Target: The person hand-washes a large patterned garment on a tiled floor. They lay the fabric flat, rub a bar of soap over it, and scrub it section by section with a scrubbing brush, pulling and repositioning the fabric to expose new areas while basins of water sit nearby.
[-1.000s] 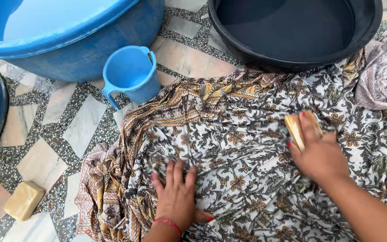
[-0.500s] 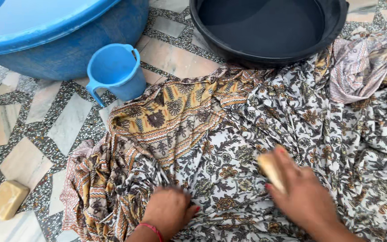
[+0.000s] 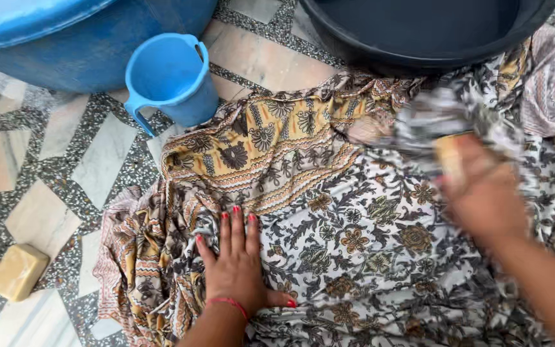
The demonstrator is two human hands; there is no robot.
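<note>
A large patterned cloth [image 3: 329, 250], grey-white floral with a mustard and brown border, lies spread on the tiled floor. My left hand [image 3: 236, 263] presses flat on it near the lower middle, fingers spread, holding nothing. My right hand [image 3: 483, 193], blurred with motion, grips a tan soap bar [image 3: 449, 157] and rubs it on the cloth at the right.
A blue mug [image 3: 171, 77] stands beside a big blue tub [image 3: 85, 38] at the top left. A black basin [image 3: 419, 32] sits at the top right. Another tan soap bar [image 3: 17, 271] lies on the floor at the left. A pale striped garment [image 3: 554, 83] is bunched at the far right.
My right hand moved the soap down the cloth toward me, then back up and right. My left hand drew back, then spread flat on the cloth again. The camera moved closer.
</note>
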